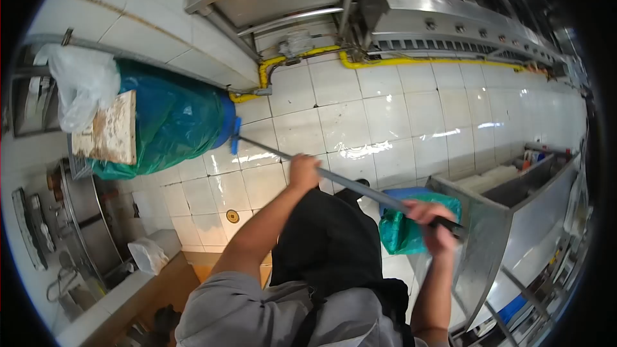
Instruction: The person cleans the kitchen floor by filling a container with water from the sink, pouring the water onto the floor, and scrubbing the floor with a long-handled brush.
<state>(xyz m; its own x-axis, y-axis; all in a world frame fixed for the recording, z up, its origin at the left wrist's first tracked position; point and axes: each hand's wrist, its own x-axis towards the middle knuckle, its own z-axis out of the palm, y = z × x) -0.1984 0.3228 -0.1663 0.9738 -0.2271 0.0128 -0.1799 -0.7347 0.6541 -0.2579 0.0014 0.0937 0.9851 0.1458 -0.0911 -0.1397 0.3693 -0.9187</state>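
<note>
Both my hands grip a long-handled floor cleaning tool (353, 185) that slants across my front. Its grey pole ends in a narrow blue head (236, 135) on the tiles, beside the foot of a large bin; whether it is a brush or a squeegee I cannot tell. Partway along the pole, my left hand (304, 171) is closed around it. My right hand (432, 223), somewhat blurred, wraps the upper end near the black grip (448, 226). The white tiled floor (344, 119) shines as if wet.
A bin in a green bag (170, 119), with a worn board (116, 130) on top, stands at left. Yellow pipe (411, 61) runs below the steel stove (443, 22). A steel sink unit (508, 218) and green bag (402, 231) are at right. A round drain (232, 216) sits near me.
</note>
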